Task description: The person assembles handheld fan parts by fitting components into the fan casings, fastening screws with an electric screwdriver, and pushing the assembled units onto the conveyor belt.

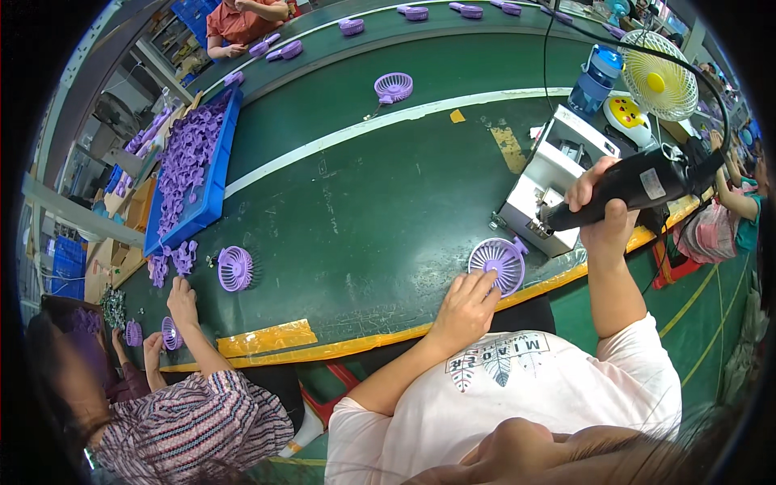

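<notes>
My right hand [602,214] is wrapped round a black electric screwdriver [638,187], held slanting with its tip at the front of a white box-shaped screw feeder [566,153]. A cable runs from the tool's back end up over the bench. Low in front of me, my left hand [466,311] grips the near edge of a round purple fan housing [501,260] with a ribbed grille. That housing lies on the green bench top, just left of the feeder's foot; my fingertips cover part of its rim.
Left, a blue crate [212,206] holds purple parts; a co-worker in a striped top [198,408] works beside it. Another purple fan housing [235,268] lies between us. Beyond, purple fans line a belt [323,61]. A blue water jug [596,79] and pale fan [659,77] stand right.
</notes>
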`<state>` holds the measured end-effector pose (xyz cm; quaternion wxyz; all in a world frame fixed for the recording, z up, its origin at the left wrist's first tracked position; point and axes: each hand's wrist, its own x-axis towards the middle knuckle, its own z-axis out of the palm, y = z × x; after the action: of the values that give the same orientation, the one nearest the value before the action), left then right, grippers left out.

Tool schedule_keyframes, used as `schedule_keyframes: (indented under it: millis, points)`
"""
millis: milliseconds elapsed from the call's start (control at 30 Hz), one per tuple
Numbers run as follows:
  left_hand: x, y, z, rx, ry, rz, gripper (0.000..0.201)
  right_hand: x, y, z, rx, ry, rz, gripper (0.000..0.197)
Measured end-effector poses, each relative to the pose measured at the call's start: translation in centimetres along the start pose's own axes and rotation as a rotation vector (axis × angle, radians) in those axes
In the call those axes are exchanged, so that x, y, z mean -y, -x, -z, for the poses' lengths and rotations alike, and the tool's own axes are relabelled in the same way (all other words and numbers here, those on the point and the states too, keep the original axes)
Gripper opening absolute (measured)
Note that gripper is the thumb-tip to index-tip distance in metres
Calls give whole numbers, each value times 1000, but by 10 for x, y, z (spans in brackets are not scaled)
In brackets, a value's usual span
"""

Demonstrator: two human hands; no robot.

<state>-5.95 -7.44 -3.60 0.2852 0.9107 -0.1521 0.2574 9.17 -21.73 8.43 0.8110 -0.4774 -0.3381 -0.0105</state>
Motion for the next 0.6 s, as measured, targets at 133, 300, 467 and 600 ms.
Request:
schedule_keyframes:
  millis: [133, 300, 467, 600]
  points:
    - [-2, -1, 0, 9, 9, -49, 21, -11, 8, -2, 16, -65, -77, 65]
    - [-1, -3, 1, 25, 15, -53, 21, -32, 29, -17, 115, -213, -191, 69]
    - [1, -3, 0, -4, 8, -75, 19, -43, 38, -33, 244, -279, -299, 65]
    - [1, -3, -1, -11, 20, -59, 18, -52, 39, -35, 291, -200, -366, 51]
